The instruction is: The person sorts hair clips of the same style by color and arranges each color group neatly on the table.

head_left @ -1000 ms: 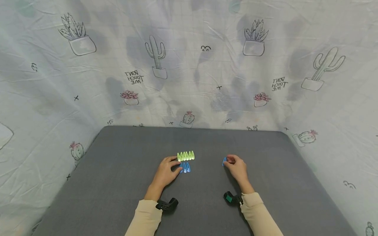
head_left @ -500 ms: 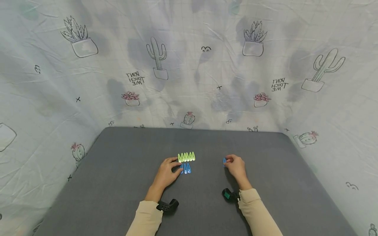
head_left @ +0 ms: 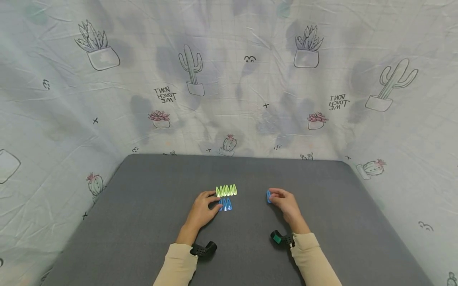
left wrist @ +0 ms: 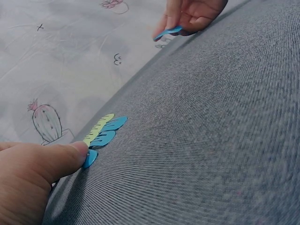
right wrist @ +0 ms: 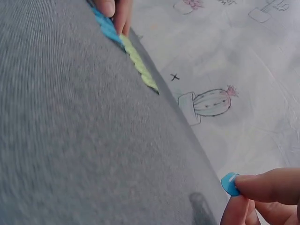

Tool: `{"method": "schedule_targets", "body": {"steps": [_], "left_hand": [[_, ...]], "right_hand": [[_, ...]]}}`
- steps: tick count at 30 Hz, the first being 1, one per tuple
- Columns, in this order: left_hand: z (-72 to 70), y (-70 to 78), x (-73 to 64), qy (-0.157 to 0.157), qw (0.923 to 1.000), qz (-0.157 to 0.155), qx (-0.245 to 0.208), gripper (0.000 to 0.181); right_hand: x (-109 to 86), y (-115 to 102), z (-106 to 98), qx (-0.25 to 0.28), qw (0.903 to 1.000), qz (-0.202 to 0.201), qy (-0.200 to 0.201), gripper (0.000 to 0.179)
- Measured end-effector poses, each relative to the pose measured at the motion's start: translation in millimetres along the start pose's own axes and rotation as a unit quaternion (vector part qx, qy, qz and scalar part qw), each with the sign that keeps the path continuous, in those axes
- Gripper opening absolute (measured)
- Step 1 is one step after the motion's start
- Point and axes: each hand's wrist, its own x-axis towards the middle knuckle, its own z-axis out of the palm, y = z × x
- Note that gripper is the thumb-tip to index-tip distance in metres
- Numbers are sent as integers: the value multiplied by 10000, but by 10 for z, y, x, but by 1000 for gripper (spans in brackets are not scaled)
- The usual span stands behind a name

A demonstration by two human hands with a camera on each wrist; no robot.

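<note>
On the grey table, a row of several yellow-green snap hair clips (head_left: 226, 190) lies side by side. Directly in front of it is a shorter row of blue hair clips (head_left: 225, 204). My left hand (head_left: 201, 208) holds the leftmost blue clip (left wrist: 90, 158) between thumb and index finger, down at the table, partly covering it. Off to the right, my right hand (head_left: 288, 204) pinches another blue hair clip (right wrist: 229, 184) between thumb and fingertips. That clip is held above the tabletop; its far end is hidden by the fingers in the right wrist view.
The grey tabletop (head_left: 243, 246) stretches out on all sides of the clips. A pale curtain (head_left: 229, 79) printed with cacti hangs behind and beside it. A black wrist camera (head_left: 204, 249) sits on the left wrist, another camera (head_left: 281, 239) on the right.
My right hand has shifted slightly left with its blue hair clip, and more of that clip shows now. My left hand stays at the leftmost blue clip. The rows lie unchanged.
</note>
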Motion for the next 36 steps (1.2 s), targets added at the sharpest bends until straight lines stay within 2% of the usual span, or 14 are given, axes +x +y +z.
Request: {"method": "schedule_targets", "body": {"steps": [3, 7, 12, 20, 28, 36], "left_hand": [[-4, 1, 1, 13, 10000, 19, -34, 29], [-2, -2, 7, 14, 10000, 39, -68, 29], [-4, 8, 23, -3, 10000, 36, -67, 29], [-41, 39, 34, -20, 10000, 8, -81, 29], [-46, 45, 39, -45, 10000, -21, 0, 29], [-33, 29, 60, -16, 10000, -39, -48, 29]], "right_hand": [[-4, -4, 35, 282, 9995, 64, -126, 36], [-16, -13, 104, 307, 9992, 38, -257, 36], [-65, -72, 236, 216, 9989, -46, -405, 33], [-90, -83, 541, -77, 9977, -430, -510, 27], [-89, -126, 856, -951, 9913, -720, -566, 25], [-44, -167, 1025, -2032, 9708, -1188, -455, 22]]}}
